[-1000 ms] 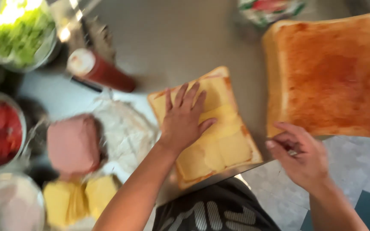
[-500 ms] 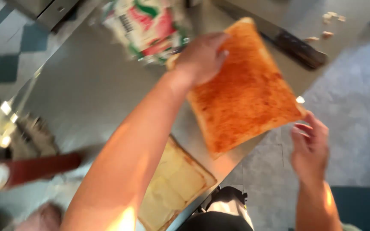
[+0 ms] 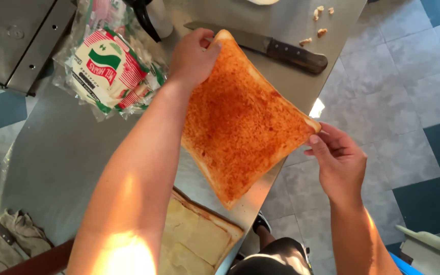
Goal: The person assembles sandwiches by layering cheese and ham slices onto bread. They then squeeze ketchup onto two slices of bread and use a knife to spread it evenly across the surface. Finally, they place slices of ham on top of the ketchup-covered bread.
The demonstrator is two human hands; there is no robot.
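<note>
A large square slice of bread spread with orange-red sauce (image 3: 240,122) lies on the steel counter (image 3: 57,153), one corner past the counter's edge. My left hand (image 3: 192,56) grips its far corner. My right hand (image 3: 337,158) pinches the corner at the right, over the floor. A second slice topped with yellow cheese (image 3: 194,239) lies near me, partly hidden under my left forearm.
A plastic bread bag (image 3: 108,66) sits left of the sauced slice. A wooden-handled knife (image 3: 276,48) lies beyond it, with crumbs (image 3: 319,20) near. A cloth (image 3: 19,237) lies at the lower left. Checkered floor tiles (image 3: 408,102) run along the right.
My left hand left the cheese slice and reached to the sauced slice's far corner. My right hand moved up to grip its right corner. The view swung right.
</note>
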